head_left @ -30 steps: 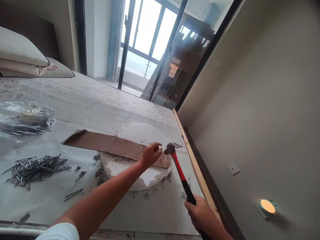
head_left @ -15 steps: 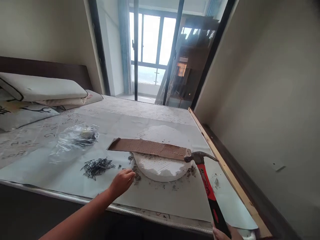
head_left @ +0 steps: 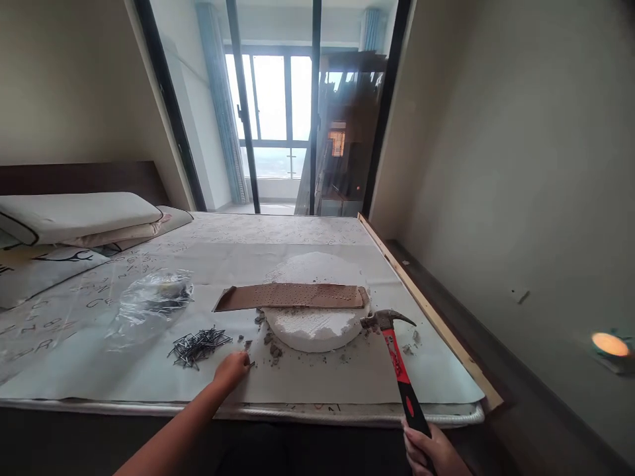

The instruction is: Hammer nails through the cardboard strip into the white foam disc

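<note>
My right hand (head_left: pixel 431 449) grips the black lower handle of a claw hammer (head_left: pixel 395 354) with a red upper grip. The hammer's head hangs beside the right edge of a round white block (head_left: pixel 312 330). Across the block lies a brown perforated strip (head_left: pixel 292 295), its left end reaching past the block. My left hand (head_left: pixel 232 371) is closed in a pinch above the white sheet, left of the block, with a thin dark tip, seemingly a nail (head_left: pixel 252 364), showing at its fingers. Farther left, a pile of nails (head_left: pixel 198 347) lies loose on the sheet.
A clear plastic bag (head_left: pixel 151 301) lies behind the nails. Grey crumbs (head_left: pixel 274 349) are scattered around the block. The white sheet (head_left: pixel 317 390) covers part of a mattress, with a wooden board (head_left: pixel 426 307) along its right side. Pillows (head_left: pixel 84 215) are stacked at the left.
My left hand has drawn back left and down, away from the block. The hammer has dropped from the strip's right end to beside the block. The camera view has shifted too.
</note>
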{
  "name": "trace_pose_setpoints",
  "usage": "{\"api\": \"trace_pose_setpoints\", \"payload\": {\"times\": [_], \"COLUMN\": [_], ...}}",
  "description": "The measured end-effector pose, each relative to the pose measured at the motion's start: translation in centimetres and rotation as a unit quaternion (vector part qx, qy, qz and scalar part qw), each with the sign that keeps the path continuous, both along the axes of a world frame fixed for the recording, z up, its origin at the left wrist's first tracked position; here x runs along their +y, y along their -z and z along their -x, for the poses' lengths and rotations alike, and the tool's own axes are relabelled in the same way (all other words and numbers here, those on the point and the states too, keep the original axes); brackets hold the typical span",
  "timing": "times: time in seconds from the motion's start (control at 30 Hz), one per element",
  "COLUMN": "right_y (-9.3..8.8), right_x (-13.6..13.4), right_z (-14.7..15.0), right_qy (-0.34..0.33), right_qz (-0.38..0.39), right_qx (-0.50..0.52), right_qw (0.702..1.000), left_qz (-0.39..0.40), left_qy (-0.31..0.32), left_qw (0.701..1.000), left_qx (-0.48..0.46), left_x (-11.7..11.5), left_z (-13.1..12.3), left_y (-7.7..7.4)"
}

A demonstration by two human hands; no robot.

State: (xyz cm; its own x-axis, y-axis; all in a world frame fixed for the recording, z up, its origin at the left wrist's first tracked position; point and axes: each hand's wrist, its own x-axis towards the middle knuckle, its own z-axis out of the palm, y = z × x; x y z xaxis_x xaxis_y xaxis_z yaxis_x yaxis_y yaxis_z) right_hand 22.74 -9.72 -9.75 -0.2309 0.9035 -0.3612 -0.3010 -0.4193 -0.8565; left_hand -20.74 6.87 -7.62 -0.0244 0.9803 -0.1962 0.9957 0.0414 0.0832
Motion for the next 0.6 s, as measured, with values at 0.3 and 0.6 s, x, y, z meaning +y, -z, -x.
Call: {"api": "trace_pose_setpoints", "payload": {"times": [0.3, 0.6], "right_y": [-2.2, -3.1], "right_x": [-0.1, -0.1], "right_z": [0.8, -0.3], "right_qy": [0.061, 0.039], "right_qz": [-0.01, -0.016], "right_qx": [0.036, 0.058], "right_qw": [0.997, 0.997], "left_qz": [-0.021, -0.05], "left_qy": [0.063, 0.083], "left_qw": [0.997, 0.995], "left_qx": [-0.033, -0.003], "left_x": [1.4, 1.7], "left_z": [-0.6, -1.7], "left_y": [-0.9, -3.1]}}
